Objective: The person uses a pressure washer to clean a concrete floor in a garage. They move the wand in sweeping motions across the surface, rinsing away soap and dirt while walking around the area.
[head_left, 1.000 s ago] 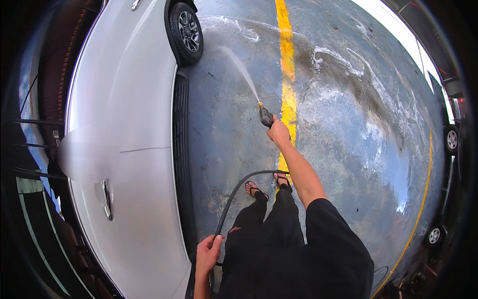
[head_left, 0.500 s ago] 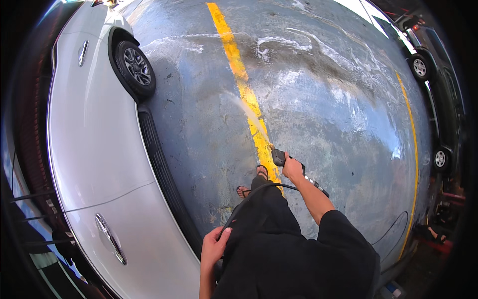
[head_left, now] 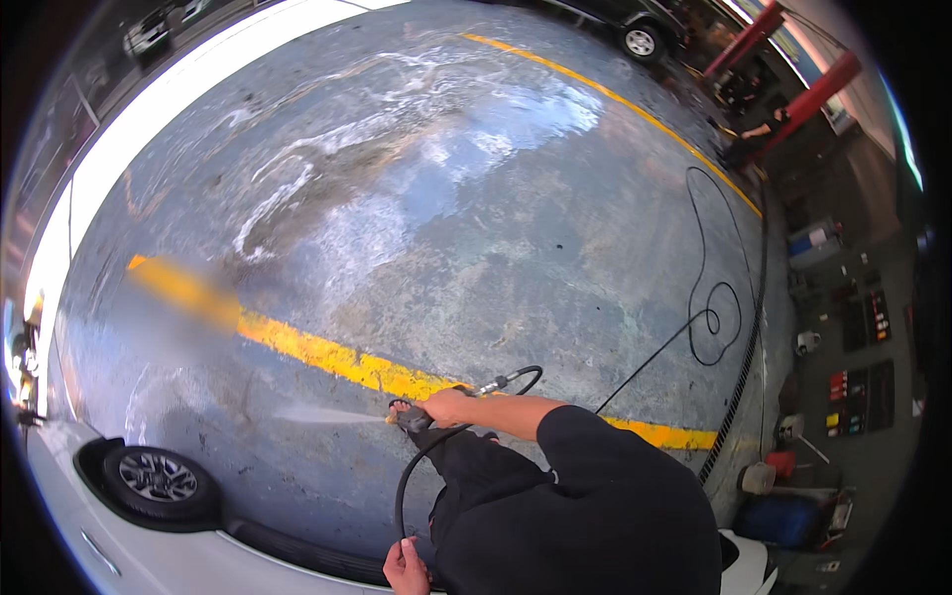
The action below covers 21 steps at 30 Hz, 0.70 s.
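My right hand (head_left: 446,405) is closed around a black pressure-washer spray gun (head_left: 417,419), held low in front of my legs. A thin fan of water (head_left: 337,416) leaves its tip toward the left, over the floor. Behind the hand, a metal fitting (head_left: 493,384) joins the gun to a black hose (head_left: 402,488). That hose loops back across my dark trousers to my left hand (head_left: 407,568), whose fingers curl around it at the lower edge. Beside the left hand runs the side step of a white car (head_left: 64,481), its front wheel (head_left: 161,480) at lower left.
A yellow line (head_left: 337,361) crosses the wet, foam-streaked floor (head_left: 476,248). Loose hose (head_left: 692,322) coils at right near a drain grate (head_left: 732,415). Farther off are a dark vehicle (head_left: 620,12), a red lift post (head_left: 808,99) and a crouching person (head_left: 759,131). Tools hang along the right wall.
My view has swung to the right, so the white car now lies along the lower left. Both hands keep their hold, and water still sprays from the gun.
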Each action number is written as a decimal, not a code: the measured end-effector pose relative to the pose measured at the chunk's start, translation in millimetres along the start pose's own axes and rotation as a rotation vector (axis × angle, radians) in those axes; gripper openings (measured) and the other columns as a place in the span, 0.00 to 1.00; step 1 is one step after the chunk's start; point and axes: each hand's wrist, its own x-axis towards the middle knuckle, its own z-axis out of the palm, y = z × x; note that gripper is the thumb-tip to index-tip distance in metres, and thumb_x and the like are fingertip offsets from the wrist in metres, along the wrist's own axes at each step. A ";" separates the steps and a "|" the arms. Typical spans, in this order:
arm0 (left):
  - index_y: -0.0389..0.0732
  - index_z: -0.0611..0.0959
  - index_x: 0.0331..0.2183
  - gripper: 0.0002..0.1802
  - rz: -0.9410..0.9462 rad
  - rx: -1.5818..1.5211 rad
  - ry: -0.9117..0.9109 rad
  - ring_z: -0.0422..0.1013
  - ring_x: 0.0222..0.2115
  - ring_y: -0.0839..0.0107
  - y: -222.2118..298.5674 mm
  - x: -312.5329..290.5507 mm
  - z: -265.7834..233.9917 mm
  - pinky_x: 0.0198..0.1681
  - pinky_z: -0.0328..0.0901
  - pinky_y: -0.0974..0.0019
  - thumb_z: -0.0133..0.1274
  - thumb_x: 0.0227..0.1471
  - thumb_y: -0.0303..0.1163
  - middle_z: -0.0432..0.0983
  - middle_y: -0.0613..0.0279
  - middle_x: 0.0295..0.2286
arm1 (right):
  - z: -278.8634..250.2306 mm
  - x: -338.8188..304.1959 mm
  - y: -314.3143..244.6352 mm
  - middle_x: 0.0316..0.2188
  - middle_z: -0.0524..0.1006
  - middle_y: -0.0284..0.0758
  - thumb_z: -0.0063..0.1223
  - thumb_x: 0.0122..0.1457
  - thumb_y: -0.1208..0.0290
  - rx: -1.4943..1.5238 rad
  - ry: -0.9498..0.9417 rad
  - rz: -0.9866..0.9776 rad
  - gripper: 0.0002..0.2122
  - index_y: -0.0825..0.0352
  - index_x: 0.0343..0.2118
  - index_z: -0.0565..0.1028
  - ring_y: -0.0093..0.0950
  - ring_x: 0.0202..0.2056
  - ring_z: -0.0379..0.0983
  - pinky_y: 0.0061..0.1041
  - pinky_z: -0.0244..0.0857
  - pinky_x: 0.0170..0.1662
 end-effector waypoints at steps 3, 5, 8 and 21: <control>0.38 0.84 0.41 0.19 0.001 0.028 -0.026 0.62 0.19 0.79 35.1 29.0 -32.3 0.21 0.58 0.69 0.52 0.70 0.46 0.70 0.70 0.20 | -26.9 41.6 -30.9 0.36 0.83 0.43 0.60 0.50 0.71 -0.030 0.115 -0.035 0.27 0.56 0.57 0.74 0.46 0.41 0.82 0.47 0.75 0.41; 0.40 0.83 0.37 0.18 -0.056 -0.021 -0.019 0.57 0.15 0.83 55.2 42.0 -47.6 0.15 0.51 0.71 0.52 0.69 0.46 0.63 0.75 0.16 | -37.0 67.3 -42.8 0.33 0.82 0.43 0.61 0.51 0.71 -0.005 0.208 -0.017 0.29 0.54 0.60 0.72 0.46 0.39 0.82 0.47 0.75 0.38; 0.40 0.82 0.36 0.19 -0.015 0.056 -0.070 0.57 0.15 0.83 86.3 63.6 -66.4 0.16 0.52 0.70 0.53 0.69 0.46 0.63 0.74 0.16 | -54.9 98.2 -41.2 0.34 0.83 0.40 0.62 0.52 0.70 -0.070 0.131 -0.058 0.20 0.56 0.51 0.78 0.46 0.39 0.82 0.47 0.75 0.38; 0.32 0.87 0.39 0.24 0.392 0.451 -0.290 0.68 0.22 0.68 167.9 157.9 -136.6 0.27 0.64 0.56 0.53 0.66 0.48 0.75 0.56 0.20 | -53.4 -18.2 10.3 0.41 0.84 0.40 0.62 0.50 0.70 0.153 0.177 0.427 0.21 0.52 0.50 0.80 0.44 0.45 0.81 0.46 0.75 0.45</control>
